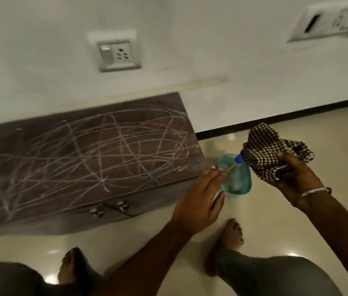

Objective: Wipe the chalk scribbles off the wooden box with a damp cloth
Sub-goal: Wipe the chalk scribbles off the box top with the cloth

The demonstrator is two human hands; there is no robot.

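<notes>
- The wooden box (pixel 87 167) stands on the floor (pixel 275 221) against the wall (pixel 190 60). White chalk scribbles (pixel 109 142) cover its top, and 2 metal knobs (pixel 122 206) show on its front.
- The right hand (pixel 292 174) grips a bunched checked cloth (pixel 269 144), held above the floor off the box's right end.
- The left hand (pixel 198 195) holds a clear bottle (pixel 229 167), tilted so its blue cap (pixel 238 159) meets the cloth.
- A teal bowl (pixel 246 180) sits on the floor below them.
</notes>
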